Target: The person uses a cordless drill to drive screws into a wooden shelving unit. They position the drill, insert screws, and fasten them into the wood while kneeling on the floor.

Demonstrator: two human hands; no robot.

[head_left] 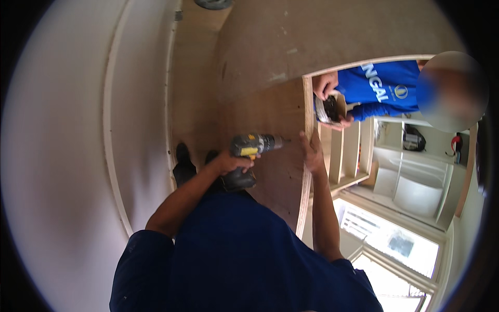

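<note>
My left hand [232, 162] is wrapped round the grip of a cordless drill [248, 145], black and grey with yellow markings. Its chuck points right, with the tip close to the face of a brown wooden panel [270, 114]; whether the two touch I cannot tell. The drill's black battery base hangs below my fingers. Farther right, my right hand [312, 152] grips the panel's pale edge, thumb on the near face and fingers over the far side.
Beyond the panel edge a co-worker in a blue shirt [379, 88] holds a small open box [330, 108] with dark contents. White shelves [390, 135] and a bright window [390, 239] lie behind. A pale wall [62, 156] rises on my left.
</note>
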